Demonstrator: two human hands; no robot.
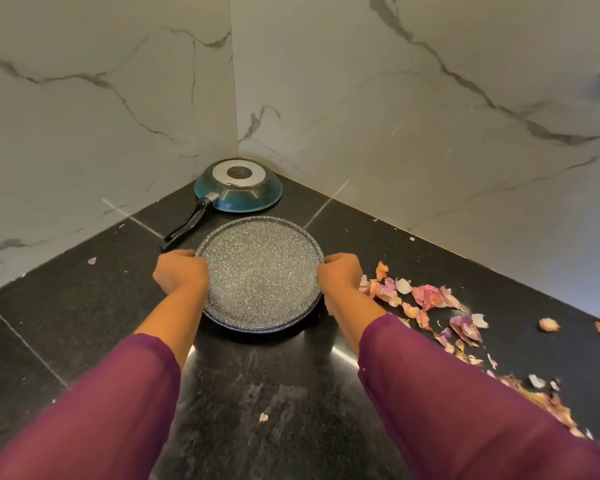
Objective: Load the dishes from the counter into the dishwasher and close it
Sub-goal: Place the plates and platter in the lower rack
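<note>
Two grips on one pan! The left grip (pixel 181 273) is curled tight over the left rim of the speckled griddle (pixel 260 271), and the right grip (pixel 340 275) is clamped on the opposite rim, fingers folded under and knuckles up. Neither has any slack: both are closed on that edge, one each side, purple sleeves (pixel 447 393) reaching in behind them.

The griddle sits low over the black desk (pixel 84 323), in the middle, right way up, its grey flecked face showing and nothing on it. Whether it has left the desk or rests there, I cannot tell; there is a dark band under its near edge and that is all.

Behind it, tucked into the corner of the marble walls (pixel 430 98), lies a teal frying pan (pixel 238 185), upside down, its black handle (pixel 187 226) pointing toward the left grip and ending near the griddle's rim. Nobody is touching it.

So where are we? Early going, by my read. At least two pieces are on the desk, one in hand and one waiting. The dishwasher is nowhere in view, so nothing can be called loaded and the closing lies ahead. Onion skins (pixel 430 299) litter the desk just beside the right grip.
</note>
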